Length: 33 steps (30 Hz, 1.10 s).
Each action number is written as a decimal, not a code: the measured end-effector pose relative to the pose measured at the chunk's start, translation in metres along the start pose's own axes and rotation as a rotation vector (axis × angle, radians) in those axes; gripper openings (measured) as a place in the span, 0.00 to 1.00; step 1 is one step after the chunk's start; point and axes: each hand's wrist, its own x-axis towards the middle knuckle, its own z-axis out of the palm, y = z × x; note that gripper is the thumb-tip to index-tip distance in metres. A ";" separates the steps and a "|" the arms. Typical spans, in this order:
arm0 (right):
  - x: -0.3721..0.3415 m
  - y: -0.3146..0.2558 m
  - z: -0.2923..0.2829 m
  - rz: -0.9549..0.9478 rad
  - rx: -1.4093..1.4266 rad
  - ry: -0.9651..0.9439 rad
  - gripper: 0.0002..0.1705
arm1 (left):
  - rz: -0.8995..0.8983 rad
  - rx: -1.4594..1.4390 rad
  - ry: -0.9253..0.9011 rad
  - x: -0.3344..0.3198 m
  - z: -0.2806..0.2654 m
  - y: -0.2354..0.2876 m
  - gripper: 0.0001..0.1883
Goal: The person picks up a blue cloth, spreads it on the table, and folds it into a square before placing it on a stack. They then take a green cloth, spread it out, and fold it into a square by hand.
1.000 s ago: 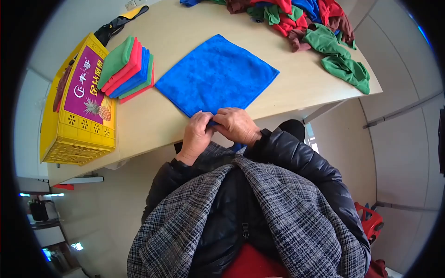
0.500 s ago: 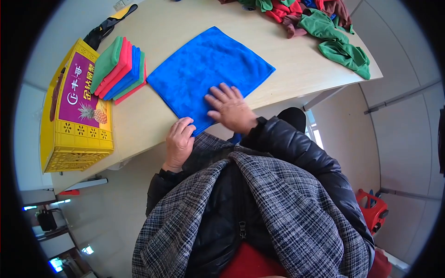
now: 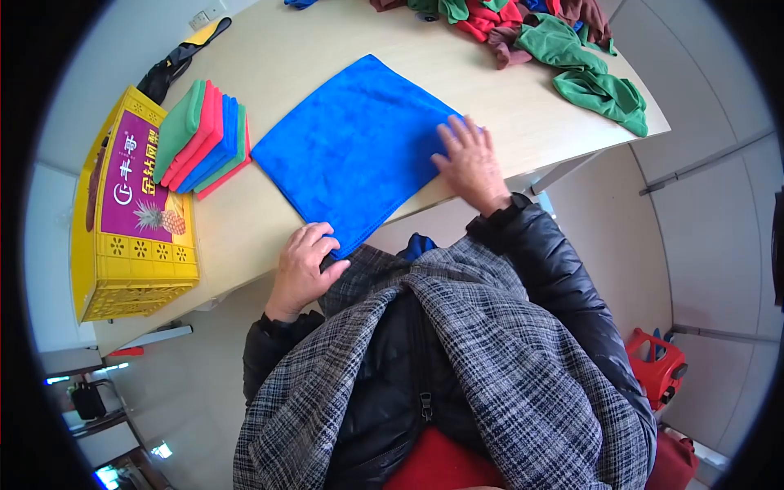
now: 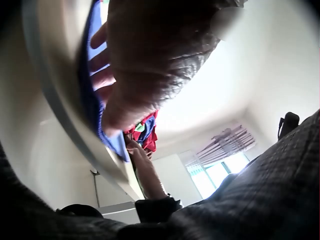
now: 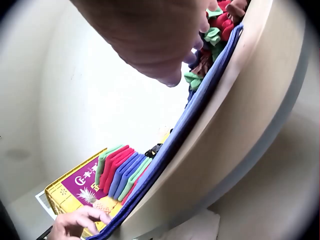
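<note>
A blue cloth (image 3: 351, 139) lies spread flat on the table, one corner at the front edge. At that near corner rests the left hand (image 3: 304, 268), its fingers bent loosely over the cloth. Toward the cloth's right corner the right hand (image 3: 474, 166) lies with fingers spread and fairly straight, at the edge of the fabric. In the right wrist view the right hand (image 5: 155, 40) appears just above the blue cloth (image 5: 185, 125). The left wrist view shows the left hand (image 4: 145, 65) over the cloth's edge, fingers extended.
Folded green, red and blue cloths (image 3: 204, 139) stand stacked left of the blue cloth, against a yellow crate (image 3: 147, 269). Loose crumpled cloths (image 3: 563, 49) lie at the back right. A black and yellow item (image 3: 184, 57) is at the back left.
The right hand has moved from the near corner across the cloth to its right corner, fingers spreading. The left hand has released its pinch and shifted slightly left and nearer the body.
</note>
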 end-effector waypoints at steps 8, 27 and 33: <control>0.001 -0.038 0.009 0.011 0.126 0.051 0.48 | 0.159 0.048 0.028 0.131 0.011 -0.036 0.19; -0.002 -0.034 0.007 0.094 0.172 -0.014 0.49 | -0.183 0.331 -0.196 0.325 0.095 -0.199 0.34; -0.003 -0.034 0.007 0.075 0.173 -0.015 0.49 | -0.276 0.381 -0.184 0.277 0.067 -0.174 0.35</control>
